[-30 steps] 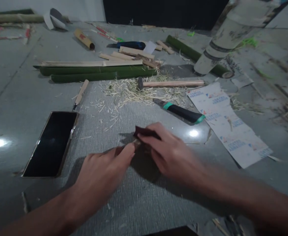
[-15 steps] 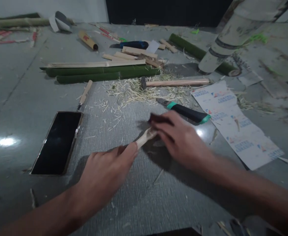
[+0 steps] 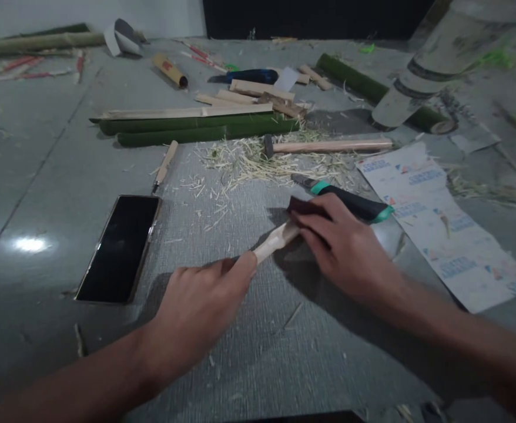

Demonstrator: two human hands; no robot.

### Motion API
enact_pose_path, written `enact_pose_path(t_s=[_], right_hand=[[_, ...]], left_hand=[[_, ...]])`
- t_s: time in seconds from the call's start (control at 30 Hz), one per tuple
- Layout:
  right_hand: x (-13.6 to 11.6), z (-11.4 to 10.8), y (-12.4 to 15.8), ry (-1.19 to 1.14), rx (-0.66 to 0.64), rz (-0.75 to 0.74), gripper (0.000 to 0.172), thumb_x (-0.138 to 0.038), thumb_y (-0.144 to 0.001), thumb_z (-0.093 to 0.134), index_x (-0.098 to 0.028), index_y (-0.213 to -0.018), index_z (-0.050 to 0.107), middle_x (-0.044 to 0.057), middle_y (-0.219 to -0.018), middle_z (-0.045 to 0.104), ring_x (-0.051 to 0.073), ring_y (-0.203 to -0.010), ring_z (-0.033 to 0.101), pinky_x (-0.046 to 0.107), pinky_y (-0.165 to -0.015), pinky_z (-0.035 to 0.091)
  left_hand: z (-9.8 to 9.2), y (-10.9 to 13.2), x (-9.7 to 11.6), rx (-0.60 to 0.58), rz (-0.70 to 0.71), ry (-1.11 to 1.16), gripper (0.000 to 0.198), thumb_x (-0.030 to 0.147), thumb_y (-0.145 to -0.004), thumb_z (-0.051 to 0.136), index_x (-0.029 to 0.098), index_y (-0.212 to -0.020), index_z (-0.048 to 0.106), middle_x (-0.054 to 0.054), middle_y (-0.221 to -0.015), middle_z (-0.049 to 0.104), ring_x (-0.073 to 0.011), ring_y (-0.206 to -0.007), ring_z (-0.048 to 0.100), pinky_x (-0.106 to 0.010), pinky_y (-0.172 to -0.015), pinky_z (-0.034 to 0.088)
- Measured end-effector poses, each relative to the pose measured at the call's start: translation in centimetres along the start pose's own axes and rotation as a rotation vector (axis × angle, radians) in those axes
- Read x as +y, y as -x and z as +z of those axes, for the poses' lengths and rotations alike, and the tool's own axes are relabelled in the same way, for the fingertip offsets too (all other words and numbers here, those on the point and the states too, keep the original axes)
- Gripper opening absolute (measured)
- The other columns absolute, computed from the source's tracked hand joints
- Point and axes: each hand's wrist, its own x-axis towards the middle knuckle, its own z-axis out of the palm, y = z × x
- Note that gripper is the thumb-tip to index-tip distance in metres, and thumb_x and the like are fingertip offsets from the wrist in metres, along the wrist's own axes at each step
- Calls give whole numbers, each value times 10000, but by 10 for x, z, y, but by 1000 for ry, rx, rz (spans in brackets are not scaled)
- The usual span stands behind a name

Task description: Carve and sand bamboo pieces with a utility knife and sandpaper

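Note:
My left hand (image 3: 214, 294) is wrapped round one end of a pale, slim piece of bamboo (image 3: 272, 244), which points away to the upper right. At its far end my right hand (image 3: 341, 247) pinches a dark brown piece of sandpaper (image 3: 304, 205) against the bamboo. The fingers hide part of the sandpaper and the bamboo's tip. Just beyond my right hand lies a utility knife (image 3: 350, 200) with a black and teal handle. A black phone (image 3: 119, 249) lies flat to the left of my left hand.
Behind the hands lie a hammer (image 3: 328, 145), bamboo shavings (image 3: 258, 161) and green bamboo lengths (image 3: 205, 130). A small wooden-handled tool (image 3: 167, 164) sits above the phone. At right is a printed white sheet (image 3: 438, 217). Someone's trouser leg and foot (image 3: 416, 88) stand at the back right.
The whole view has shifted, so things sit further right in the picture. Both hands keep their grips; the sandpaper is still at the bamboo's far end.

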Motion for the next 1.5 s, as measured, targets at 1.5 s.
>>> enact_pose_path(t_s=[1.5], right_hand=[[-1,2,0,-6,-118,-50,366,-198,-1075,487,-238,-1395,661,150,-1363,644,287,-1092,716,414,-795,679]], left_hand=[[-14,-12,3,-255,-186,30,149,303,-1103,435,242,-1139,565,-11,-741,770,-210,-563,718,-285,-514,166]])
